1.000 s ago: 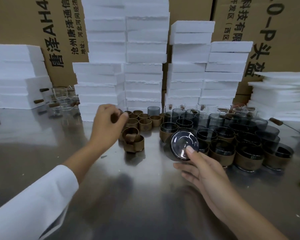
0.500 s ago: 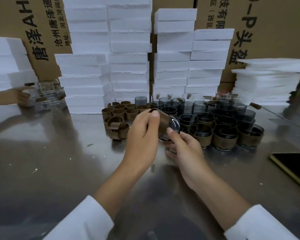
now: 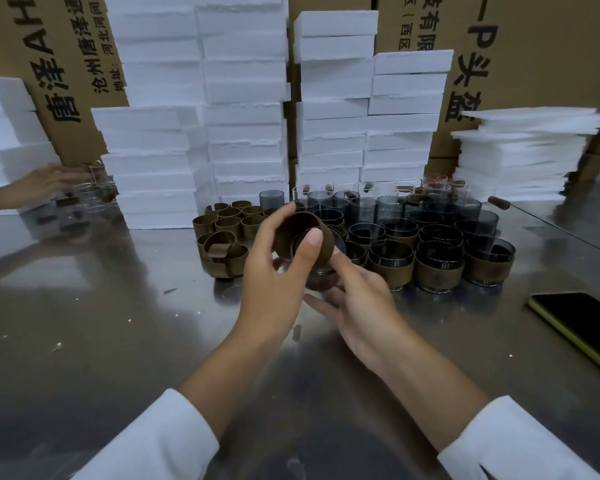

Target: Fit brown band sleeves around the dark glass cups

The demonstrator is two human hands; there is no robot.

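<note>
My left hand (image 3: 274, 285) grips a brown band sleeve (image 3: 293, 233), thumb across its front. The sleeve sits over the bottom of a dark glass cup (image 3: 321, 277) that my right hand (image 3: 357, 299) holds from below, tipped toward me above the steel table. Loose brown sleeves (image 3: 227, 225) stand in a cluster to the left. To the right, several dark cups wearing sleeves (image 3: 437, 265) stand in front rows, and bare dark cups (image 3: 388, 206) stand behind them.
White foam blocks (image 3: 243, 109) and cardboard boxes rise along the back. Thin foam sheets (image 3: 523, 150) are stacked at the right. A phone (image 3: 582, 323) lies at the right edge of the table (image 3: 118, 341). Another person's hand (image 3: 39, 185) reaches clear glasses at far left.
My left hand picked a sleeve from the cluster and brought it to the cup. Since half a second ago the sleeve has slid further over the cup's bottom.
</note>
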